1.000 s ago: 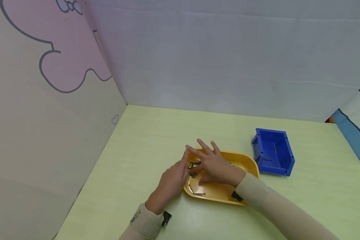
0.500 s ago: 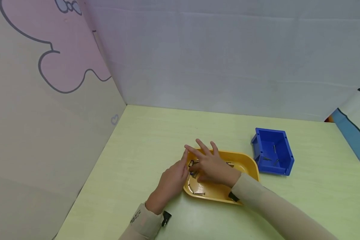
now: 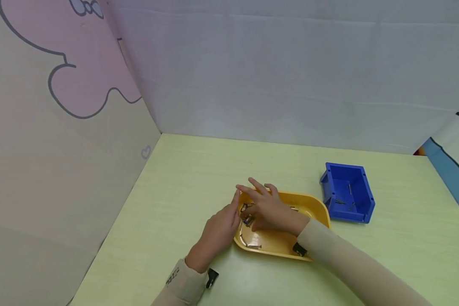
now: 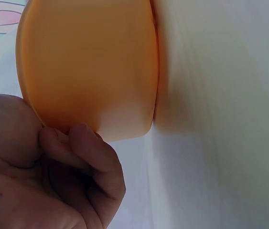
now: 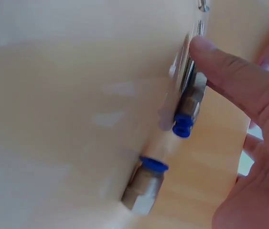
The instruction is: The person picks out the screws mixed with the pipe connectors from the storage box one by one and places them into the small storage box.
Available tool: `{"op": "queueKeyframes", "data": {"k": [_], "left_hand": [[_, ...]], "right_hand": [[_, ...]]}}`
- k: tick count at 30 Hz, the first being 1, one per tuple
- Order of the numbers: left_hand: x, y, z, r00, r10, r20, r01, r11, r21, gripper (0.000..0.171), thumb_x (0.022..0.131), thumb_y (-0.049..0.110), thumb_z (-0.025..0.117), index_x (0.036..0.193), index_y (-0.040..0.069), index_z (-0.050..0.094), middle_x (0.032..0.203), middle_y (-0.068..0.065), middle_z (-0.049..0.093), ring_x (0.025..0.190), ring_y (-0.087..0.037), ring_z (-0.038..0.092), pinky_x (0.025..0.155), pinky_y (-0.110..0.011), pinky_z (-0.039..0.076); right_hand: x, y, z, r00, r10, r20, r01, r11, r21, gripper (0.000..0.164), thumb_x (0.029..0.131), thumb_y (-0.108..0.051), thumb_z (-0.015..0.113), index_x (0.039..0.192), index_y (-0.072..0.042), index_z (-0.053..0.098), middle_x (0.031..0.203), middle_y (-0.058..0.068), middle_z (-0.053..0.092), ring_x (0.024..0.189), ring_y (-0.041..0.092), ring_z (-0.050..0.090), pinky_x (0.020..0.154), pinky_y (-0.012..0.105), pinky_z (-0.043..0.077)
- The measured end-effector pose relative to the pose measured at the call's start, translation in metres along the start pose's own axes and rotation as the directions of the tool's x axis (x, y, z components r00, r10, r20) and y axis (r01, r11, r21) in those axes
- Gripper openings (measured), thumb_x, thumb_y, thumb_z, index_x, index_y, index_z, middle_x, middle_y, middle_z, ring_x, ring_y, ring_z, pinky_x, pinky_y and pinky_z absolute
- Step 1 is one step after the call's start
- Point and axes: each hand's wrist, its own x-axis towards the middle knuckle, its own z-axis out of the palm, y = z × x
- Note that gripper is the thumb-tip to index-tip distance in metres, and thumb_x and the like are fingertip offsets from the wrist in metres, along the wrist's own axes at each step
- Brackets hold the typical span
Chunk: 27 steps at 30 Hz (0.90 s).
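My left hand grips the left end of a yellow tray; the left wrist view shows curled fingers against the outer wall, close below its rim. Over that end, my right hand reaches in with several fingers spread. In the right wrist view, its thumb touches thin metal screws beside a metal push-in tube fitting with a blue collar. A gap shows between thumb and bent finger in the head view. Another blue-collared fitting lies nearer the camera. Part of the small hardware is hidden beneath my right hand.
A blue bin holding several screws stands right of the tray on the pale table. More screws lie at the tray's near left corner. White cloth hangs behind; a printed panel stands left.
The right thumb has drawn closer to the bent finger among the fittings, and the right hand has shifted slightly left. The left hand and tray stay in place.
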Motion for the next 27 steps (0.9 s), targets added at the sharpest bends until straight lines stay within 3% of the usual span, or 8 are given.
{"op": "queueKeyframes", "data": {"k": [4,9,18,22,27], "left_hand": [[-0.0004,0.0006,-0.0004,1.0,-0.004,0.011,0.004,1.0,0.001,0.061,0.107,0.022,0.042,0.161,0.016,0.016,0.13,-0.008,0.063,0.075,-0.016,0.054,0.06,-0.032,0.045],[0.0,0.0016,-0.0016,1.0,-0.01,0.017,0.01,1.0,-0.001,0.06,0.107,0.023,0.042,0.161,0.015,0.017,0.135,-0.008,0.061,0.081,-0.016,0.057,0.064,-0.034,0.048],[-0.0006,0.0017,-0.0011,1.0,-0.009,0.015,0.01,1.0,-0.017,0.06,0.107,0.023,0.042,0.161,0.017,0.016,0.135,-0.008,0.061,0.083,-0.018,0.059,0.067,-0.036,0.05],[-0.0001,0.0007,-0.0006,1.0,-0.005,0.018,0.005,1.0,-0.02,0.061,0.107,0.022,0.042,0.161,0.017,0.016,0.132,-0.008,0.062,0.075,-0.017,0.054,0.062,-0.033,0.045],[-0.0001,0.0006,-0.0012,1.0,0.001,0.014,-0.001,1.0,-0.004,0.06,0.107,0.022,0.041,0.161,0.017,0.016,0.132,-0.008,0.063,0.079,-0.017,0.057,0.063,-0.034,0.047]], "right_hand": [[-0.0012,0.0046,0.0,1.0,-0.004,0.007,0.004,1.0,0.024,0.038,0.071,-0.04,0.089,0.107,-0.033,0.079,0.163,0.004,0.024,0.15,0.039,0.01,0.102,0.061,0.028],[-0.0014,0.0044,-0.0011,1.0,-0.002,0.007,0.002,1.0,0.029,0.037,0.071,-0.04,0.089,0.106,-0.032,0.08,0.163,0.003,0.024,0.15,0.039,0.01,0.103,0.06,0.028],[0.0002,0.002,-0.0018,0.999,0.027,-0.022,-0.026,0.998,0.057,0.008,0.08,-0.024,0.085,0.085,-0.027,0.081,0.155,0.003,0.037,0.143,0.037,0.028,0.102,0.061,0.03],[0.0002,0.0029,-0.0014,0.999,0.035,-0.004,-0.035,0.998,0.05,0.007,0.079,-0.023,0.085,0.085,-0.026,0.08,0.156,0.002,0.036,0.143,0.036,0.028,0.103,0.061,0.029],[0.0006,0.0043,-0.0001,1.0,0.019,-0.006,-0.019,1.0,0.015,0.019,0.079,-0.023,0.085,0.095,-0.031,0.08,0.159,0.001,0.032,0.144,0.037,0.026,0.102,0.06,0.03]]}}
